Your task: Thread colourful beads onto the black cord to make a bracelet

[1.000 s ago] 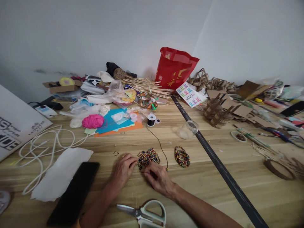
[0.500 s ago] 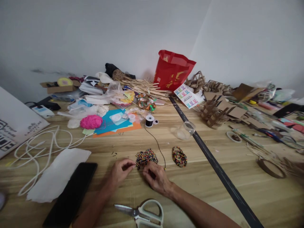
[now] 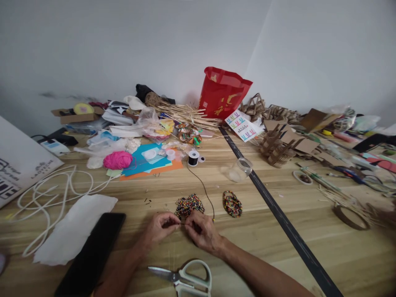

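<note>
My left hand (image 3: 163,226) is pinched shut at thumb and forefinger, over something too small to make out. Its fingertips meet one end of a short stretch of black cord (image 3: 183,224). The other end disappears into the closed fingers of my right hand (image 3: 202,231). Just beyond the hands lies a heap of small multicoloured beads (image 3: 189,203), partly covered by my right hand. To the right, several beaded bracelets (image 3: 232,204) rest in a pile. A black cord (image 3: 204,187) runs from a spool (image 3: 193,158) to a yellowish bead (image 3: 213,220) beside my right hand.
Scissors (image 3: 182,277) lie in front, pointing left. A black phone (image 3: 93,251) rests partly on white paper (image 3: 72,231) at left. A clear jar (image 3: 240,169) lies beyond the bracelets, near a dark strip (image 3: 278,214). Craft supplies and a red bag (image 3: 224,93) line the back.
My left hand has moved right and slightly down from the bead heap's edge to the cord at my right fingers. My right hand has barely moved. The view has shifted slightly.
</note>
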Motion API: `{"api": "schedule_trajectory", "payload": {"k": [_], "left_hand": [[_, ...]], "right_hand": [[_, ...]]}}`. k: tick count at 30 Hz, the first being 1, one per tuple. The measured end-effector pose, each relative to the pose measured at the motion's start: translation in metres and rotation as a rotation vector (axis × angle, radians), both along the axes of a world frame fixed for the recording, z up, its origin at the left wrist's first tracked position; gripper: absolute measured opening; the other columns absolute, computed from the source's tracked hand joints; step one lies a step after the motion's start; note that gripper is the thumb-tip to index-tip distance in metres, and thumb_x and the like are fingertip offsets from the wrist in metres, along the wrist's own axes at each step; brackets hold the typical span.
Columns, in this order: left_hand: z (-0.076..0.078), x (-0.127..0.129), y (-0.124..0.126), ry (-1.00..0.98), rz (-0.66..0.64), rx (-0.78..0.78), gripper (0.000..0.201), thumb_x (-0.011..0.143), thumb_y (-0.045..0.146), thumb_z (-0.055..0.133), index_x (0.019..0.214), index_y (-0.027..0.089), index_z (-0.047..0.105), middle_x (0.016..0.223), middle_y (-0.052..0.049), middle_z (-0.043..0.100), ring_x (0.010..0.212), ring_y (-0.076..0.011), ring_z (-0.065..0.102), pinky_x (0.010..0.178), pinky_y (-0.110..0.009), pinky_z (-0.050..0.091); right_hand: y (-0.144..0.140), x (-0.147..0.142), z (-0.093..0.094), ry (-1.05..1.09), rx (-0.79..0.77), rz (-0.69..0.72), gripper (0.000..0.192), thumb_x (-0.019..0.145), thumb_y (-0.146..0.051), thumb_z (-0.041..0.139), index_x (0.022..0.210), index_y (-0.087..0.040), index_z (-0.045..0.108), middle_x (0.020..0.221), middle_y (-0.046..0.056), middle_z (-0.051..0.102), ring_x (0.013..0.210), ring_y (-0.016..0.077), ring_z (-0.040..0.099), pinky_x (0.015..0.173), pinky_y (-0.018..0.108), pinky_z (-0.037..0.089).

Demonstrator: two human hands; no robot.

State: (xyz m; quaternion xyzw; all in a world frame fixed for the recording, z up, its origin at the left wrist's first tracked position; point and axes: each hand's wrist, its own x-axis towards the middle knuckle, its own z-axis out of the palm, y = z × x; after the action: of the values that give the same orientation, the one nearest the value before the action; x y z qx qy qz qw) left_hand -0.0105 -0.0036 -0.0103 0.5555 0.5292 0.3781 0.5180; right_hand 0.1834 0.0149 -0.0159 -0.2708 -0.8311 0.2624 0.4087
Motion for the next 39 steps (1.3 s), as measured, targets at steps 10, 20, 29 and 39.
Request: {"api": "schedule_trajectory", "payload": {"k": [10, 20, 29, 39], "left_hand": [[-0.002, -0.001, 0.001, 0.033, -0.042, 0.007, 0.01, 0.064, 0.022, 0.069, 0.068, 0.013, 0.068, 0.066, -0.004, 0.068, 0.064, -0.016, 0.061, 0.062, -0.025, 0.047], [-0.006, -0.001, 0.002, 0.053, -0.056, 0.044, 0.009, 0.064, 0.022, 0.067, 0.067, 0.013, 0.067, 0.063, -0.003, 0.066, 0.061, -0.0151, 0.058, 0.059, -0.024, 0.044], [-0.01, -0.001, 0.0, 0.035, -0.065, 0.037, 0.012, 0.064, 0.024, 0.068, 0.068, 0.013, 0.067, 0.062, -0.002, 0.066, 0.059, -0.014, 0.057, 0.057, -0.023, 0.044], [-0.008, -0.001, 0.0, 0.048, -0.065, 0.043, 0.011, 0.066, 0.024, 0.067, 0.069, 0.014, 0.068, 0.066, -0.003, 0.068, 0.063, -0.0155, 0.059, 0.06, -0.024, 0.046]], "right_hand": [[0.0, 0.0, 0.001, 0.005, 0.012, 0.032, 0.009, 0.084, -0.015, 0.049, 0.078, -0.018, 0.055, 0.067, 0.001, 0.057, 0.058, 0.0115, 0.05, 0.054, 0.021, 0.038], [0.001, -0.001, 0.001, -0.009, 0.001, 0.051, 0.01, 0.085, -0.014, 0.049, 0.078, -0.018, 0.055, 0.068, 0.001, 0.057, 0.06, 0.0118, 0.051, 0.055, 0.021, 0.039], [0.001, 0.0, 0.0, -0.024, -0.021, 0.069, 0.01, 0.085, -0.015, 0.049, 0.077, -0.018, 0.054, 0.069, 0.002, 0.058, 0.062, 0.0122, 0.052, 0.056, 0.021, 0.04], [0.0, 0.0, 0.004, -0.043, -0.035, 0.081, 0.011, 0.086, -0.017, 0.048, 0.077, -0.019, 0.053, 0.069, 0.003, 0.058, 0.062, 0.0137, 0.053, 0.057, 0.023, 0.041]]}}
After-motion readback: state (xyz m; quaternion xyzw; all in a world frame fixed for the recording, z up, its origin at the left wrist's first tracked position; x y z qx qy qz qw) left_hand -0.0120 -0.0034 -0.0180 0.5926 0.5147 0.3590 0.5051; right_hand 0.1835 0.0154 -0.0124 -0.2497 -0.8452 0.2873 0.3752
